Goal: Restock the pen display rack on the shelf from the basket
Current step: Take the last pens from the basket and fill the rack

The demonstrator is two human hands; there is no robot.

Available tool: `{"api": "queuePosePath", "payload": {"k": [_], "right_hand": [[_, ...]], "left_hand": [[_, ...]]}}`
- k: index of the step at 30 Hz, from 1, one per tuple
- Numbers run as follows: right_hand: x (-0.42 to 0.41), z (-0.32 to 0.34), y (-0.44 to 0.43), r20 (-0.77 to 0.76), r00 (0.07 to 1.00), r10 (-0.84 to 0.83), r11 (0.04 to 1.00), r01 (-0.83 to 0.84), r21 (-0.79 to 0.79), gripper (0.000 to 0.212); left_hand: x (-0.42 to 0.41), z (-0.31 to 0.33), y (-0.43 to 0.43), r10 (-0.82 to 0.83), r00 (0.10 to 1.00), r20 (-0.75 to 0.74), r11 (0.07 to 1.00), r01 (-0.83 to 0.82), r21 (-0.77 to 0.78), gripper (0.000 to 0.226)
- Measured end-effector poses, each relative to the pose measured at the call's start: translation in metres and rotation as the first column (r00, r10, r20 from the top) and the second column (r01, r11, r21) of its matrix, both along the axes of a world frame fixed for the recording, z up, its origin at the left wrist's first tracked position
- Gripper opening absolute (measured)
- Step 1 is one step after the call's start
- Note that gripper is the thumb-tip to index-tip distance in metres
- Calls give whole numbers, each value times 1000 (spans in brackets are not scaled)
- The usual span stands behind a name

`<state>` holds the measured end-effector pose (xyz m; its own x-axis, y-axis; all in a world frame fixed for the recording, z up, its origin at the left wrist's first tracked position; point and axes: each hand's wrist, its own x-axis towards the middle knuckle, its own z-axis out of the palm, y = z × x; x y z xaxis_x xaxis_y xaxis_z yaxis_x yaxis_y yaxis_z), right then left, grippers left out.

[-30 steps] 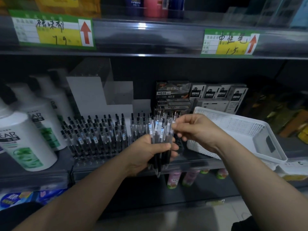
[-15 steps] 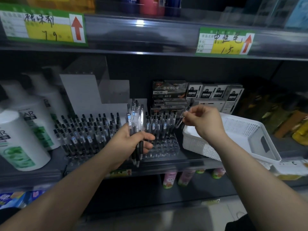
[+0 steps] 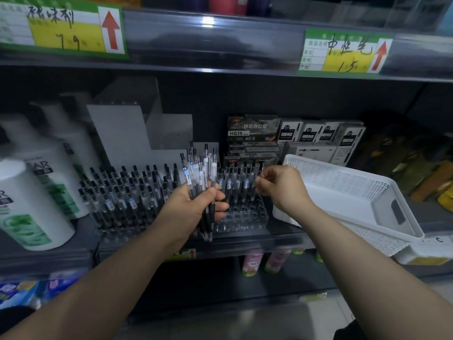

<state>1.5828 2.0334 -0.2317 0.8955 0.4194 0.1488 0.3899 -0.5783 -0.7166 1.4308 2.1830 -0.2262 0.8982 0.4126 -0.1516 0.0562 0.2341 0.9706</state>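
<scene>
A clear pen display rack [image 3: 241, 218] stands on the dark shelf, its left part packed with upright black-capped pens [image 3: 127, 190] and its front right holes bare. My left hand [image 3: 193, 207] grips a bundle of several clear pens [image 3: 202, 173] upright in front of the rack. My right hand [image 3: 282, 186] pinches one pen [image 3: 257, 177] at the rack's right rear row, its tip down among the holes. The white perforated basket [image 3: 355, 190] sits to the right of the rack; its visible inside looks bare.
Large white shampoo bottles [image 3: 27, 204] stand left of the rack. Pen boxes [image 3: 253, 136] are stacked behind it and beside the basket. A white card stand [image 3: 127, 128] rises behind the pens. The upper shelf edge carries price labels [image 3: 343, 52]. Small bottles [image 3: 252, 263] stand on the shelf below.
My left hand carried the bundle left, away from my right hand. My right hand drew one pen from it, moved to the rack's right rear row, then lowered the pen there.
</scene>
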Motion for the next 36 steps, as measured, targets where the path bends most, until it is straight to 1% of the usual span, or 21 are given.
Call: {"api": "queuePosePath", "payload": {"k": [4, 8, 10, 12, 16, 18, 20, 21, 23, 24, 26, 31, 34, 36], "right_hand": [[2, 2, 2, 23, 999, 35, 998, -34, -52, 23], [1, 3, 3, 91, 991, 100, 985, -86, -151, 23], [1, 0, 3, 110, 988, 108, 984, -90, -155, 22], [0, 1, 4, 98, 990, 98, 987, -84, -138, 20], [1, 9, 1, 103, 993, 52, 988, -36, -149, 13], [-1, 17, -1, 113, 993, 26, 996, -16, -86, 10], [-9, 27, -2, 104, 994, 25, 1000, -26, 8, 6], [-15, 33, -2, 70, 996, 48, 996, -53, 73, 7], [-28, 41, -2, -60, 988, 145, 967, -129, 218, 14], [-33, 43, -3, -122, 973, 196, 951, -159, 265, 16], [-38, 45, -4, -191, 947, 258, 934, -194, 300, 17], [-37, 44, -6, -262, 932, 252, 935, -164, 315, 10], [-30, 53, -13, -284, 929, 236, 919, -118, 377, 6], [-20, 61, -23, -272, 945, 181, 897, -45, 441, 4]], "left_hand": [[0, -2, 2, -7, 1000, 5, 1000, 7, 1, 18], [0, -5, 3, -16, 1000, 7, 1000, 16, 0, 21], [-1, -5, 3, -20, 1000, 12, 1000, 20, -5, 21], [-1, -5, 3, -21, 1000, 15, 1000, 21, 1, 21], [-2, -9, 1, -41, 999, -5, 999, 41, 25, 20], [-2, -10, -1, -55, 998, -18, 998, 56, 12, 20], [0, -10, -4, -80, 996, -27, 997, 80, 13, 20], [1, -11, -5, -97, 995, -31, 995, 98, 27, 20], [4, -13, -9, -124, 991, -44, 990, 127, 70, 21], [5, -13, -11, -131, 990, -48, 987, 135, 83, 20], [7, -13, -16, -145, 988, -54, 984, 150, 93, 18], [9, -11, -21, -165, 984, -65, 978, 172, 119, 16], [11, -11, -16, -106, 993, -44, 987, 110, 113, 14], [11, -11, -12, -46, 999, -23, 986, 49, 161, 12]]}}
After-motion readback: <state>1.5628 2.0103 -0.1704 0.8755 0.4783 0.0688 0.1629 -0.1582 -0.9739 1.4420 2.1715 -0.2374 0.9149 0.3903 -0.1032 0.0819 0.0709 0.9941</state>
